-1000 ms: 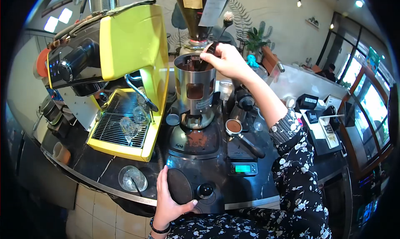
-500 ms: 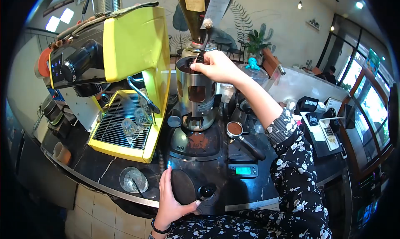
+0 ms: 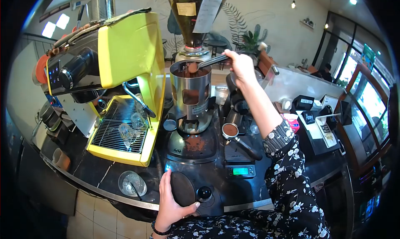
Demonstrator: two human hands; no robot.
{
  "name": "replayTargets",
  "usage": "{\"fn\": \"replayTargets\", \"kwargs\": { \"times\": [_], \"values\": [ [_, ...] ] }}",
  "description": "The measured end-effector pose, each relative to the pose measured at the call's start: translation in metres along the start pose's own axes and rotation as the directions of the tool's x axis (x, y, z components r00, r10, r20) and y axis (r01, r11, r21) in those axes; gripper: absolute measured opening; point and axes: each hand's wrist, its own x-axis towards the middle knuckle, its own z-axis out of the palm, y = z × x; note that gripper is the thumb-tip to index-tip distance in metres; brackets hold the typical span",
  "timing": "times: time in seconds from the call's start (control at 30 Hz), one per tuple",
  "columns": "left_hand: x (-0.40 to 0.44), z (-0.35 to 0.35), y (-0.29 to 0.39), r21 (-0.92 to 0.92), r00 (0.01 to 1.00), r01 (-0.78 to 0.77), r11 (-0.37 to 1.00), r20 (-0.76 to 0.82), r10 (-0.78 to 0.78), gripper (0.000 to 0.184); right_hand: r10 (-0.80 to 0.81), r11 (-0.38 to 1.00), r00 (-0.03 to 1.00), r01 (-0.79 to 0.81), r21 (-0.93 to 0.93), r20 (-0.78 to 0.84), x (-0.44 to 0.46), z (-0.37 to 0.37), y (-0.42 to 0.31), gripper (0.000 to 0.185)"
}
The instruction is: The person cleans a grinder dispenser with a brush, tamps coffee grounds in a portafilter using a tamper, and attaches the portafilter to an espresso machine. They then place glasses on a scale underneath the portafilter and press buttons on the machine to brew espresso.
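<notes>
My right hand [image 3: 242,69] grips a coffee brush with a spoon end [image 3: 214,60], its pale tip showing beyond the hand. The spoon end carries brown coffee grounds over the open metal chamber [image 3: 191,82] of the grinder. Above the chamber stands the bean hopper [image 3: 196,14]. My left hand [image 3: 175,205] is low at the counter's front edge, fingers and thumb around a round black lid [image 3: 183,188]. Beside that lid is a black knob [image 3: 204,192], perhaps a tamper. A portafilter [image 3: 230,131] filled with grounds rests right of the grinder.
A yellow espresso machine [image 3: 129,51] stands at left, with glasses [image 3: 128,134] on its drip tray. A digital scale [image 3: 240,171] sits below the portafilter. Near the front edge is a glass bowl of water [image 3: 132,184]. Spilled grounds [image 3: 195,144] lie on the grinder base.
My right hand has moved right, away from the chamber, and the brush has tilted from upright to nearly level, its spoon end rising with grounds. My left hand stays at the lid.
</notes>
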Motion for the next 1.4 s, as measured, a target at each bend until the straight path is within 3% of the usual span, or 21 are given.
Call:
{"fn": "replayTargets", "kwargs": {
  "times": [0.1, 0.23, 0.3, 0.37, 0.43, 0.47, 0.5, 0.53, 0.57, 0.63, 0.7, 0.73, 0.77, 0.83, 0.93, 1.1, 1.4],
  "values": [
    [0.000, 0.001, -0.001, -0.002, 1.000, -0.010, 1.000, 0.007, 0.010, 0.123, 0.009, 0.981, 0.988, 0.021, 0.192, -0.154, -0.012, -0.027, -0.009, 0.023],
    [0.000, 0.001, 0.001, -0.032, 1.000, -0.008, 0.999, 0.017, 0.009, 0.123, 0.053, 0.977, 0.948, 0.016, 0.211, -0.315, -0.054, -0.074, -0.007, 0.025],
    [0.000, 0.002, -0.001, -0.046, 1.000, -0.006, 0.999, 0.025, 0.007, 0.124, 0.050, 0.998, 0.927, -0.029, 0.061, -0.371, -0.084, -0.100, 0.006, 0.023],
    [0.001, 0.003, -0.002, -0.052, 0.999, -0.004, 0.999, 0.034, 0.006, 0.124, -0.068, 0.997, 0.916, 0.074, 0.000, -0.395, -0.119, -0.108, 0.022, 0.020],
    [0.002, 0.005, -0.004, -0.047, 0.999, -0.004, 0.999, 0.046, 0.006, 0.124, -0.247, 0.942, 0.898, 0.133, -0.308, -0.365, -0.144, -0.123, 0.052, 0.021],
    [0.002, 0.006, -0.005, -0.044, 0.999, -0.003, 0.999, 0.053, 0.005, 0.124, -0.131, 0.913, 0.937, -0.013, -0.409, -0.323, -0.165, -0.112, 0.034, 0.020],
    [0.002, 0.007, -0.004, -0.039, 0.998, -0.003, 0.999, 0.058, 0.006, 0.124, -0.428, 0.853, 0.874, 0.309, -0.420, -0.228, -0.170, -0.108, 0.059, 0.013],
    [0.003, 0.007, -0.003, -0.034, 0.998, -0.005, 0.999, 0.062, 0.007, 0.124, -0.620, 0.646, 0.784, 0.525, -0.554, 0.020, -0.173, -0.114, 0.075, 0.006],
    [0.003, 0.007, -0.001, -0.029, 0.998, -0.006, 1.000, 0.066, 0.008, 0.124, -0.660, 0.387, 0.713, 0.593, -0.706, 0.238, -0.186, -0.114, 0.081, 0.012],
    [0.002, 0.008, 0.001, -0.033, 0.997, 0.013, 0.999, 0.072, -0.011, 0.124, -0.554, 0.182, 0.614, 0.748, -0.639, 0.561, -0.196, -0.115, 0.090, 0.016],
    [0.000, 0.008, 0.002, -0.033, 0.997, 0.023, 0.999, 0.068, -0.021, 0.124, -0.617, -0.034, 0.427, 0.824, -0.565, 0.661, -0.195, -0.117, 0.095, 0.019],
    [-0.001, 0.007, 0.000, -0.032, 0.998, 0.024, 0.999, 0.062, -0.022, 0.124, -0.614, -0.083, 0.423, 0.805, -0.588, 0.666, -0.194, -0.122, 0.092, 0.021],
    [-0.002, 0.007, 0.000, -0.031, 0.998, 0.024, 0.999, 0.056, -0.022, 0.124, -0.654, -0.033, 0.464, 0.771, -0.635, 0.598, -0.194, -0.122, 0.082, 0.022],
    [-0.003, 0.006, 0.001, -0.039, 0.999, 0.028, 0.999, 0.042, -0.027, 0.124, -0.690, 0.209, 0.586, 0.724, -0.658, 0.425, -0.193, -0.122, 0.049, 0.024],
    [-0.004, 0.005, 0.002, -0.041, 0.999, 0.023, 0.999, 0.033, -0.021, 0.124, -0.727, 0.416, 0.670, 0.605, -0.679, 0.151, -0.187, -0.131, 0.027, 0.025],
    [-0.007, 0.004, 0.002, -0.033, 1.000, 0.001, 0.999, 0.029, 0.000, 0.124, -0.775, 0.553, 0.631, 0.656, -0.515, -0.029, -0.167, -0.128, -0.011, 0.009],
    [-0.010, 0.002, 0.004, -0.008, 1.000, -0.008, 1.000, 0.025, 0.008, 0.125, -0.760, 0.589, 0.650, 0.686, -0.427, -0.003, -0.143, -0.100, -0.041, 0.011]
  ]
}}
